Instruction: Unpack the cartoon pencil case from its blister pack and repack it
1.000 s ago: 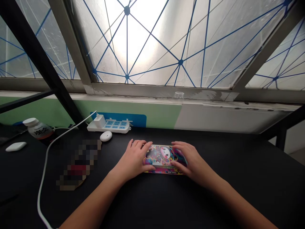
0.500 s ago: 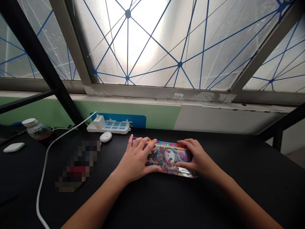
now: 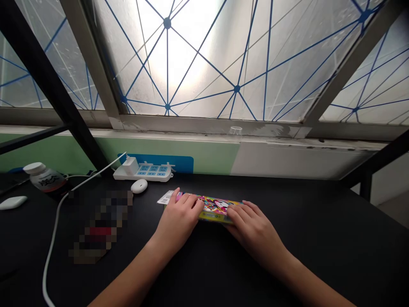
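A colourful pencil box [image 3: 212,204] with a cartoon face on it lies between my two hands on the black desk. Its yellow long side faces me. My left hand [image 3: 180,215] wraps over the box's left part, fingers on top, thumb hidden. Around the right end closes my right hand [image 3: 254,228], its fingers on the upper face and its thumb low at the near side, mostly out of sight. A white flap or label [image 3: 165,198] sticks out at the box's left end.
A white power strip [image 3: 143,172] with a plugged-in charger stands by the wall; its white cable [image 3: 57,226] runs down the left. Nearby are a round white case [image 3: 139,186], a pixelated item [image 3: 102,230], a bottle [image 3: 44,177] and a white oval object [image 3: 13,203].
The pencil box has been turned, so a different printed face and a yellow side show. My right hand has moved lower, its fingers now lying over the top. The view has shifted slightly.
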Tool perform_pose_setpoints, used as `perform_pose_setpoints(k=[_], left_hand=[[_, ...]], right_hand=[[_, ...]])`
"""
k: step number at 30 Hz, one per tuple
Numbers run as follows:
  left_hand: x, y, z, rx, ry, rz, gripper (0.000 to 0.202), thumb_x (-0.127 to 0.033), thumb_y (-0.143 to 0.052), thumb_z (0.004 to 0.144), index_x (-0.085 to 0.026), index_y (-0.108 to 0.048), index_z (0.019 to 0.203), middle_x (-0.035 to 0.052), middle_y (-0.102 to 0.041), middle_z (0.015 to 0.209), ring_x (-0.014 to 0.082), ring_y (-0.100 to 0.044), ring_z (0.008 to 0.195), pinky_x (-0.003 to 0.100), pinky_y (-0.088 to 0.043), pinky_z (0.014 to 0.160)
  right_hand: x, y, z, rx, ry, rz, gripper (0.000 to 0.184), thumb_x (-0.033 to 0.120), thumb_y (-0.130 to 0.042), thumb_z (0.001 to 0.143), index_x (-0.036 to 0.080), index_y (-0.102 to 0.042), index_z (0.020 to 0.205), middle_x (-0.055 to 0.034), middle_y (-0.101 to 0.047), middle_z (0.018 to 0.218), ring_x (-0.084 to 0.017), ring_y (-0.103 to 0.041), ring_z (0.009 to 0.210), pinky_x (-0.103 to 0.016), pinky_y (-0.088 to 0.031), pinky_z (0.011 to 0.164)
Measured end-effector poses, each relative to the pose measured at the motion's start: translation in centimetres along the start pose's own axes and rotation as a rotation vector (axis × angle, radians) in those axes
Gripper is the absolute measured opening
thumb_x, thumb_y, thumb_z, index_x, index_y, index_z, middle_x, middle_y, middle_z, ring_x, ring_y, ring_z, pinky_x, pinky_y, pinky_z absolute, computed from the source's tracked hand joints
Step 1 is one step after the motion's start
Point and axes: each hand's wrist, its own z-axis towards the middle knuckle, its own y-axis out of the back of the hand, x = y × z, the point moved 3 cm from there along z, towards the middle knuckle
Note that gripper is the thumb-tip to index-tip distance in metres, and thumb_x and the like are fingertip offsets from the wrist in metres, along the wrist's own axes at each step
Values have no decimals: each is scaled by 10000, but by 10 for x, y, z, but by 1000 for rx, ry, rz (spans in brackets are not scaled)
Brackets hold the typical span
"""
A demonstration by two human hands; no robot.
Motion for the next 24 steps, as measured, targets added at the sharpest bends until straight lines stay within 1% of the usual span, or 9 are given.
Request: perform_pose_setpoints(k=[2,4,7,10,14,16,18,20,24], left_hand=[[-1,-2,0,20,0,-2,187,-161,-634,888,-201,-591,1066,88,-672,1130,291,-620,1042,529,-421,1025],[-2,-3,0,38,-6,0,225,-235,-700,864,-205,-595,1060,92,-666,1101,305,-618,1026,508,-463,966],[-4,-5,0,70,-31,11,307,-334,-762,828,-207,-611,1064,92,-659,1054,315,-619,1001,511,-477,934],[-7,-7,0,90,-51,-12,335,-370,-777,817,-200,-628,1065,95,-666,1054,316,-623,1009,525,-466,952],[-2,-8,0,38,-15,-118,545,-513,-747,821,-217,-583,1249,125,-648,1251,336,-578,1159,590,-377,1057],[6,-11,-2,17,28,-146,710,-616,-699,816,-229,-506,1380,156,-554,1420,366,-493,1297,632,-303,1105],[15,-16,-4,52,83,-156,841,-709,-625,816,-227,-419,1474,186,-431,1534,397,-381,1405,660,-269,1114],[24,-23,-6,126,132,-176,902,-782,-518,829,-212,-376,1514,203,-355,1579,406,-296,1460,662,-258,1120],[33,-29,-9,199,146,-218,892,-807,-405,862,-192,-398,1509,184,-330,1596,369,-258,1487,627,-220,1157]], right_hand=[[5,-3,1,11,-15,2,194,229,-508,984,150,-610,1128,-138,-739,1084,-292,-693,948,-474,-497,904],[7,-8,0,37,-31,34,269,235,-529,974,144,-601,1217,-155,-707,1218,-311,-673,1080,-476,-504,935],[7,-17,-1,84,-16,76,350,217,-541,963,152,-583,1304,-140,-646,1347,-306,-612,1224,-467,-499,999],[7,-26,-3,131,-2,80,406,231,-578,947,159,-573,1346,-127,-608,1400,-319,-576,1274,-491,-497,1019],[10,-32,-2,183,35,82,570,336,-627,933,175,-474,1458,-129,-478,1519,-327,-445,1392,-528,-416,1110],[12,-34,0,194,58,77,627,380,-618,941,180,-414,1500,-127,-419,1559,-318,-360,1446,-540,-361,1150],[13,-36,2,222,53,67,689,425,-632,931,191,-372,1524,-127,-386,1576,-330,-323,1462,-569,-343,1151],[15,-38,4,276,47,72,759,469,-657,907,199,-339,1541,-131,-372,1580,-347,-321,1460,-595,-337,1142],[11,-33,3,380,35,155,791,524,-629,913,231,-286,1563,-115,-348,1589,-323,-318,1464,-573,-332,1147]])
